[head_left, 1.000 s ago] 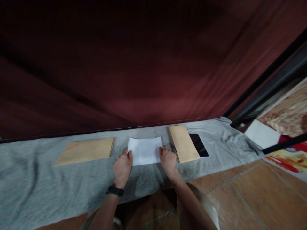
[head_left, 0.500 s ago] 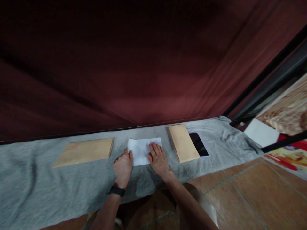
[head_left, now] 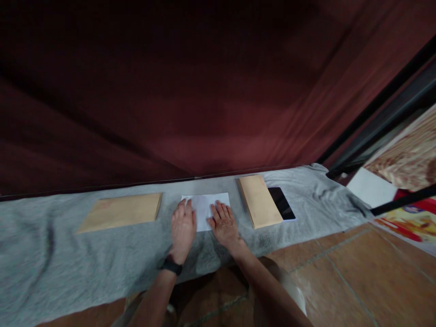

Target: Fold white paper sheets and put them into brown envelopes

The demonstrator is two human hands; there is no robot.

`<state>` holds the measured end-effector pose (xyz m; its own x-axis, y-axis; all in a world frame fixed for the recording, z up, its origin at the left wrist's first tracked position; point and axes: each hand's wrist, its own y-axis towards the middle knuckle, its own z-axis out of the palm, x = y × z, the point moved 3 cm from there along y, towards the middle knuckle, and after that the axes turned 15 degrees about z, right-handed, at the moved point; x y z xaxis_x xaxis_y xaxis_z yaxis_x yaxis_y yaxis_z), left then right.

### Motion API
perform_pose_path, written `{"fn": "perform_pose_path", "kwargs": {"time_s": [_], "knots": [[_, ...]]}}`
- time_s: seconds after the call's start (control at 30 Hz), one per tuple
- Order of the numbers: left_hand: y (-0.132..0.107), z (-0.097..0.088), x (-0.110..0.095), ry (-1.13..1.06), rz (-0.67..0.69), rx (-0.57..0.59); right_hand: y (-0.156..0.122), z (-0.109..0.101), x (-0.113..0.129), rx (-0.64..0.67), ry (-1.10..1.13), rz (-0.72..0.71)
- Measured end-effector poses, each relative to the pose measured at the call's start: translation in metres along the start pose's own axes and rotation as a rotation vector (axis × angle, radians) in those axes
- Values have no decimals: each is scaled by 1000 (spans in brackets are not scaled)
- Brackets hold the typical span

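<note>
A folded white sheet of paper (head_left: 205,205) lies on a grey cloth (head_left: 68,259) spread over the floor. My left hand (head_left: 182,228) rests flat on the sheet's left part, fingers stretched out and together. My right hand (head_left: 224,223) lies flat on its right part, fingers spread. Both palms press down on the paper and hold nothing. A black band sits on my left wrist.
A brown envelope (head_left: 120,212) lies to the left of the paper, another brown envelope (head_left: 259,200) to the right, with a dark phone (head_left: 281,203) beside it. A dark red curtain (head_left: 190,91) hangs behind. Brown floor tiles (head_left: 354,281) and a white sheet (head_left: 369,187) lie at right.
Both hands have moved from the sheet's outer edges onto its top: first the right hand slid left and flattened, then the left hand slid up onto the paper.
</note>
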<state>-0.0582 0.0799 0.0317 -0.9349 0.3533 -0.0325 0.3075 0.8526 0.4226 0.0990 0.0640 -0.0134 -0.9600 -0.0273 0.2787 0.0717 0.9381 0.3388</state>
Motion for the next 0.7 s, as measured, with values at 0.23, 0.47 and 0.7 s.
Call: {"fn": "perform_pose_path", "kwargs": {"time_s": [0.23, 0.47, 0.7], "knots": [[-2, 34, -25, -148, 99, 141, 0, 3, -2, 38, 6, 18], [-7, 31, -11, -138, -91, 190, 4, -4, -15, 63, -23, 116], [-17, 30, 5, -84, -155, 176, 8, -17, -31, 65, -69, 239]]}}
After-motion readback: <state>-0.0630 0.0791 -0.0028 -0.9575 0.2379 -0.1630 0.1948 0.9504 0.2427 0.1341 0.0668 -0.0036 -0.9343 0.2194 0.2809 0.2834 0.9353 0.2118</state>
